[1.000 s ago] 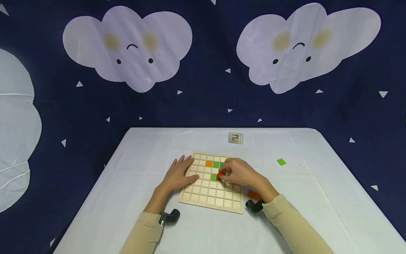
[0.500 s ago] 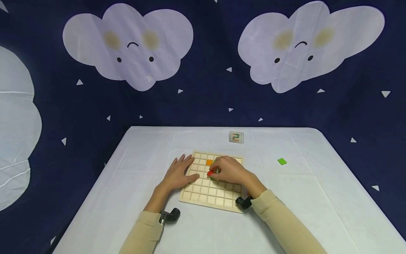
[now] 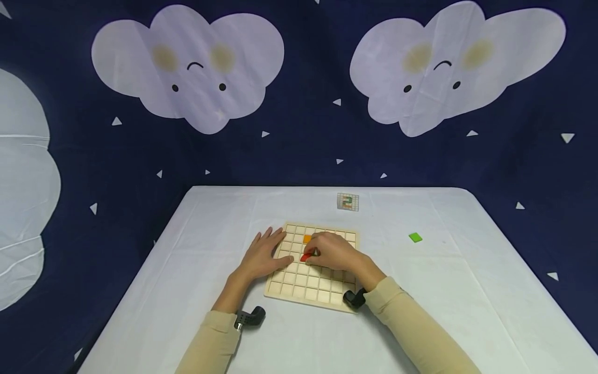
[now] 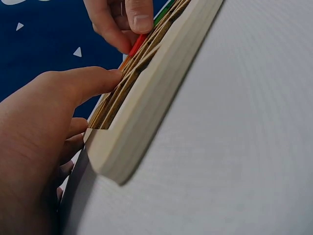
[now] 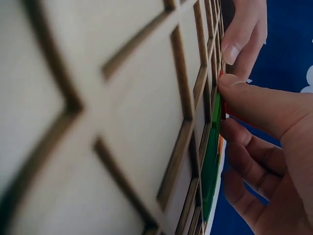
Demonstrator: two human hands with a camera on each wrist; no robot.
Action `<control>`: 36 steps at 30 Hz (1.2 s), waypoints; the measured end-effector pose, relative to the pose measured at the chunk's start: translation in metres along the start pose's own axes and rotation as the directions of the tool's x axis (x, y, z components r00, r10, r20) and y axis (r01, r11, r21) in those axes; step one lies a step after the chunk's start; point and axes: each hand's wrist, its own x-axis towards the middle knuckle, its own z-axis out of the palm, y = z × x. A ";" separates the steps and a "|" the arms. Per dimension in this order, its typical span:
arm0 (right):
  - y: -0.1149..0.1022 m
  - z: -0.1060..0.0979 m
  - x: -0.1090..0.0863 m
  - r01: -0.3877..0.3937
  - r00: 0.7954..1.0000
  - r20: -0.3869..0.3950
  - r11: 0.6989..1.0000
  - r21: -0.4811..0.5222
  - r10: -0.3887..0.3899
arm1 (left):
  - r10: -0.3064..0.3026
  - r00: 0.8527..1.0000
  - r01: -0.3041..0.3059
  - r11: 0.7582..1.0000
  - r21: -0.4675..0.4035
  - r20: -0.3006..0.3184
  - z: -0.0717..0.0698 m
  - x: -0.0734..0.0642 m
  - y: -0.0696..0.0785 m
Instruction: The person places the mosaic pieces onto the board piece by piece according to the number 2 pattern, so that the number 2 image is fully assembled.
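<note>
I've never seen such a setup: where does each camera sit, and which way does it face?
Head: worn on the head, facing forward and down at the wooden grid board; left hand, right hand and both sleeves show.
Left wrist: worn there, looking along the board's edge; the left hand shows close, the right hand's fingers beyond.
Right wrist: worn there, looking low across the board's cells; the right hand shows close, the left beyond.
Both wrist views share both hands and the red piece.

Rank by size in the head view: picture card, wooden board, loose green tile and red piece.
1. Wooden board
2. Picture card
3. Loose green tile
Unsure: red piece, partly covered by the right hand.
</note>
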 end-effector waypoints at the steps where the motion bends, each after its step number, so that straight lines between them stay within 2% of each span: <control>1: -0.001 0.000 0.000 0.004 1.000 0.004 1.000 0.002 -0.004 | -0.001 1.000 0.001 1.000 0.003 0.002 0.000 0.000 0.000; 7: -0.003 0.001 0.001 -0.009 1.000 0.018 1.000 0.019 0.009 | -0.005 1.000 0.004 1.000 0.011 0.014 0.000 0.001 0.000; 19: 0.003 -0.001 -0.004 0.001 1.000 -0.008 1.000 0.022 -0.001 | -0.008 1.000 0.008 1.000 0.009 0.012 0.000 0.002 0.001; 28: 0.011 -0.019 -0.021 -0.064 0.996 -0.049 0.983 0.170 0.074 | -0.005 1.000 0.005 1.000 -0.004 -0.007 -0.001 0.001 0.000; 36: 0.030 -0.030 -0.040 -0.141 0.984 -0.075 0.964 0.223 0.161 | -0.007 1.000 0.007 1.000 -0.005 -0.002 0.002 0.000 -0.001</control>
